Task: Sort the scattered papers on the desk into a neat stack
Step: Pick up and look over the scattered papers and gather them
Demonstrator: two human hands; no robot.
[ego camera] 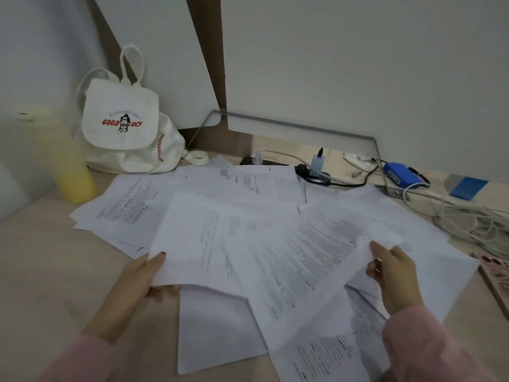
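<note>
Several printed white papers [248, 188] lie scattered and overlapping across the light wooden desk [41, 257]. My left hand [137, 279] grips the lower left corner of a lifted sheet [198, 238], thumb on top and fingers beneath. My right hand [394, 274] pinches the right edge of another printed sheet [303, 266] that overlaps it. More sheets [220, 332] lie flat under and in front of both hands.
A white canvas backpack [124, 128] and a yellow bottle [63, 158] stand at the back left. A power strip [311, 172], a blue device [399, 175] and tangled white cables [473, 224] fill the back right. A pinkish object [495, 277] lies at the right edge.
</note>
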